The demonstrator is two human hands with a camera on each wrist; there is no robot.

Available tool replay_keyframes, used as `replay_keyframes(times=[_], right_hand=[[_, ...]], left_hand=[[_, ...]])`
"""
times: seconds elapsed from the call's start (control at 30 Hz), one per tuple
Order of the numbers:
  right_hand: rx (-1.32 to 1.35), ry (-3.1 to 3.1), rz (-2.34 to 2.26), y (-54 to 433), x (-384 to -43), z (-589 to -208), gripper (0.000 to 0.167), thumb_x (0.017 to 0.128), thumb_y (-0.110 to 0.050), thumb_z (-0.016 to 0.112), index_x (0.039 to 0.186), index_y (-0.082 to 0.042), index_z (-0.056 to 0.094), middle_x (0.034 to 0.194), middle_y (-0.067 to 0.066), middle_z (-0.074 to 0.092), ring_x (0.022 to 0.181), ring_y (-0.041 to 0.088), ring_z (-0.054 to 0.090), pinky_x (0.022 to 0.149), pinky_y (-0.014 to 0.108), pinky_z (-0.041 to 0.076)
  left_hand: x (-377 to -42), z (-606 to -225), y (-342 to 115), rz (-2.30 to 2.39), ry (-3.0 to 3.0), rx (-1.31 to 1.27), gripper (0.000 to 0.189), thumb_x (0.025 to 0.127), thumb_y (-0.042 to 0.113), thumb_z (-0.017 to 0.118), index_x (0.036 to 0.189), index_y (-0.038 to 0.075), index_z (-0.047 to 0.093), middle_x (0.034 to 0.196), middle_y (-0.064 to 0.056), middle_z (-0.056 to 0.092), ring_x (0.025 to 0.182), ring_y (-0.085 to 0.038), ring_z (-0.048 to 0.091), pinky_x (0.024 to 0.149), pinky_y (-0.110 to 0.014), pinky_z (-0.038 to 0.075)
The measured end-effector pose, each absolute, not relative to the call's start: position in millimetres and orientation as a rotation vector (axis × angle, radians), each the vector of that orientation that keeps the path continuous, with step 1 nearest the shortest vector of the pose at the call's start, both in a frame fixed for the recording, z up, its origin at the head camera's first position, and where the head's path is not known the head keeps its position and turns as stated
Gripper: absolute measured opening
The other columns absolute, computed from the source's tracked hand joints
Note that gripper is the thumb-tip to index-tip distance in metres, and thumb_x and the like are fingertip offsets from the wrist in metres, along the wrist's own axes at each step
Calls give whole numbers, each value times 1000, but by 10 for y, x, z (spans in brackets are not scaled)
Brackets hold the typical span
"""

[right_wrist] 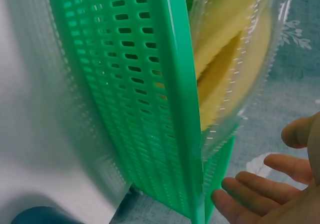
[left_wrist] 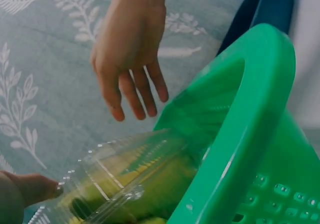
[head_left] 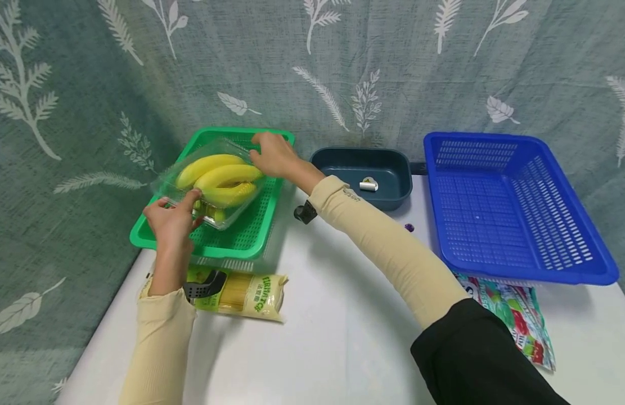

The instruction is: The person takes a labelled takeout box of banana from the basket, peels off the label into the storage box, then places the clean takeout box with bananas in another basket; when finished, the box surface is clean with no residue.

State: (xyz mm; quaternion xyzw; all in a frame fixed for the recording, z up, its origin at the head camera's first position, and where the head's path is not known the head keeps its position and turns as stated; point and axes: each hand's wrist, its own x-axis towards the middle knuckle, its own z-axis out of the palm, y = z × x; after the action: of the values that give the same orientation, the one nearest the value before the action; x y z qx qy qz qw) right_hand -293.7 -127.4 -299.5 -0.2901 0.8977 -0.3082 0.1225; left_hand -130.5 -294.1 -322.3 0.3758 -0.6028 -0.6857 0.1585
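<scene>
A clear plastic container [head_left: 231, 220] with yellow bananas [head_left: 226, 177] inside sits tilted in the green basket [head_left: 236, 248]. My left hand [head_left: 171, 222] pinches the container's near-left edge; in the left wrist view its thumb [left_wrist: 42, 188] lies against the ridged plastic rim. Over the basket's far right corner is my right hand [head_left: 275, 157]. Both wrist views show this right hand [left_wrist: 131, 49] with spread fingers, apart from the container and holding nothing. The lower part of the container is partly hidden behind the basket wall in the right wrist view.
A yellow-green pack of pasta [head_left: 241, 292] lies before the green basket. Right of the basket stands a dark teal tray [head_left: 360, 156] holding a small white item [head_left: 369, 184]. Farther right, a blue basket [head_left: 476, 216] rests partly over a colourful bag [head_left: 532, 320].
</scene>
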Motion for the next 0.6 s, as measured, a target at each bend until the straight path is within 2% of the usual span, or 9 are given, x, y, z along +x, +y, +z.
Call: replay_keyframes(times=[0.1, 0.27, 0.37, 0.47, 0.6], right_hand=[[-863, 2612, -910, -1274, -2918, -2997, 47, 108, -29, 43, 152, -13, 42, 148, 3, 49, 42, 10, 27, 49, 26, 35], [-889, 2600, -945, -1261, -2898, -2992, 47, 108, -28, 44, 151, -11, 43, 148, 5, 50, 44, 10, 29, 54, 26, 38], [-897, 2612, -948, -1222, -2896, -2994, 47, 108, -28, 44, 151, -11, 43, 150, 5, 47, 46, 9, 32, 59, 27, 40], [-893, 2623, -941, -1167, -2900, -2995, 47, 108, -29, 44, 151, -11, 43, 152, 4, 45, 49, 10, 34, 63, 29, 41], [-882, 2633, -940, -1082, -2910, -3000, 46, 108, -29, 44, 151, -11, 43, 153, 5, 44, 62, 14, 49, 73, 31, 43]], left_hand=[[-1318, -3223, -2955, -1972, -1754, 1089, 77, 88, 31, 76, 139, 17, 20, 109, 4, 28, 92, -7, 43, 68, -22, 56], [-1299, -3164, -2969, -2066, -1716, 1097, 89, 89, 31, 75, 153, 19, 13, 140, 1, 27, 95, -6, 49, 77, -24, 57], [-1251, -3110, -2967, -2175, -1719, 1028, 97, 93, 30, 71, 159, 19, 1, 157, -8, 17, 114, -14, 53, 84, -26, 56], [-1170, -3052, -2971, -2395, -1670, 891, 95, 98, 28, 64, 160, 21, -8, 164, -11, 1, 141, -22, 36, 93, -29, 52], [-1068, -2991, -2970, -2676, -1494, 744, 88, 101, 27, 58, 160, 30, -8, 164, -12, -11, 150, -32, 17, 102, -34, 47]])
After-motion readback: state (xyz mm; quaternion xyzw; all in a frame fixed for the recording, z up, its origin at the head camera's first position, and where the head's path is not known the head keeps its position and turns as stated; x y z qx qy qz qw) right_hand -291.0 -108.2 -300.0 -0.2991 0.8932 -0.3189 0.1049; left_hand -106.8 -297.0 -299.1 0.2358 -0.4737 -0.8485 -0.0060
